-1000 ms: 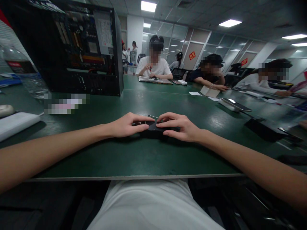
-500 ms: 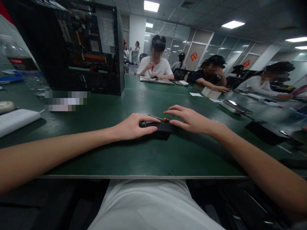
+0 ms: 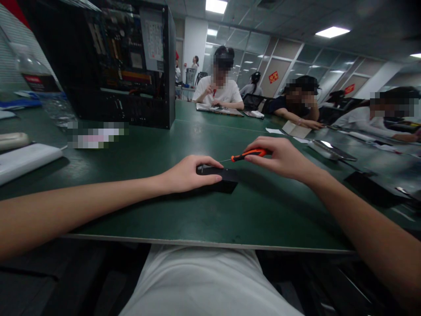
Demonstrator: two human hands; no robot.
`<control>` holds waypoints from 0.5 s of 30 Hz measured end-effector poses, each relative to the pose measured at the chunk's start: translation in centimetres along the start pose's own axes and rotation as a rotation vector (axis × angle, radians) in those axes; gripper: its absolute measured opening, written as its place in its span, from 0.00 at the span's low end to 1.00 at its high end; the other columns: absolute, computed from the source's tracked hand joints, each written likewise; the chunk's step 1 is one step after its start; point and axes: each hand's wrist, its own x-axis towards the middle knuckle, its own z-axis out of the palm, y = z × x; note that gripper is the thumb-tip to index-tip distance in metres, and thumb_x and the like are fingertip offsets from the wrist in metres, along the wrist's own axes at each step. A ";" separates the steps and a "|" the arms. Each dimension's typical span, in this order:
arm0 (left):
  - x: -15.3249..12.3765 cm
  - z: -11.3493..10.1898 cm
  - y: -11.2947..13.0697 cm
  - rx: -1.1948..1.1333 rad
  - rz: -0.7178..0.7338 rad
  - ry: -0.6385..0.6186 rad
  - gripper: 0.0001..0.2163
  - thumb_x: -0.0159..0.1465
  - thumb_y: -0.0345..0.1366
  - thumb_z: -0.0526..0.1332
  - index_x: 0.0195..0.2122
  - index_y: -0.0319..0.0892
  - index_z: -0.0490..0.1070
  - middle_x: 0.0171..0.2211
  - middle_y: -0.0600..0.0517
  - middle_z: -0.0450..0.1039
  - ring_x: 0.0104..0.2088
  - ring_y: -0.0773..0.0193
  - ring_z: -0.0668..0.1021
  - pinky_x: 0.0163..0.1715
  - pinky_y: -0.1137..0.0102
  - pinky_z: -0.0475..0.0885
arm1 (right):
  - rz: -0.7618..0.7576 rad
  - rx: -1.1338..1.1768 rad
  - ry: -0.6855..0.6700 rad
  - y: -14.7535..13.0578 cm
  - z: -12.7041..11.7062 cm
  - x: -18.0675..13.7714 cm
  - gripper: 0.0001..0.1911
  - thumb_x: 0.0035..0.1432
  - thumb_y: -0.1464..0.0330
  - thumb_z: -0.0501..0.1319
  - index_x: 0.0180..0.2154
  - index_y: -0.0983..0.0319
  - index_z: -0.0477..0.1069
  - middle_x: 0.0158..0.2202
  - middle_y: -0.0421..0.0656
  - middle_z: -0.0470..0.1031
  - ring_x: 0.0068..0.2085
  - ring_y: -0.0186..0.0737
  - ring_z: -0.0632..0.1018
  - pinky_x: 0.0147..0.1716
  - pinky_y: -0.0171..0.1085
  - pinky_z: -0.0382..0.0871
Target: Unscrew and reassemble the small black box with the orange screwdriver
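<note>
The left hand (image 3: 186,175) presses flat, grip wide, on the black device (image 3: 223,177) on the worktop (image 3: 197,215). The right hand (image 3: 283,158) has its grip holding the orange screwdriver (image 3: 250,154) just beside it. If the device slides, the thin tip could scratch it.

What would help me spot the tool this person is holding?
On the long green table, near its front edge, the left hand grips a small flat black box. Just right of it, the right hand pinches a slim orange-handled screwdriver, its thin metal shaft pointing at the box: the only orange thing nearby.
</note>
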 end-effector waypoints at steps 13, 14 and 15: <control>-0.1 -0.3 0.3 0.420 0.213 -0.106 0.19 0.74 0.40 0.56 0.62 0.42 0.73 0.54 0.43 0.78 0.51 0.54 0.81 0.52 0.63 0.73 | -0.241 0.058 0.574 -1.5 -0.9 -0.4 0.06 0.62 0.64 0.66 0.34 0.60 0.76 0.28 0.39 0.75 0.27 0.32 0.69 0.27 0.36 0.60; -0.1 -0.3 0.5 0.448 0.204 -0.130 0.19 0.74 0.40 0.55 0.63 0.43 0.71 0.54 0.43 0.78 0.51 0.54 0.80 0.52 0.63 0.73 | -0.252 0.059 0.561 -1.6 -0.9 -0.4 0.06 0.62 0.64 0.66 0.34 0.60 0.76 0.29 0.40 0.76 0.27 0.33 0.71 0.28 0.36 0.61; 0.0 -0.4 0.6 0.466 0.197 -0.152 0.20 0.74 0.39 0.54 0.64 0.43 0.70 0.54 0.43 0.78 0.50 0.54 0.80 0.52 0.63 0.73 | -0.269 0.062 0.552 -1.7 -0.8 -0.4 0.05 0.62 0.65 0.66 0.34 0.60 0.76 0.30 0.40 0.77 0.29 0.33 0.72 0.29 0.36 0.63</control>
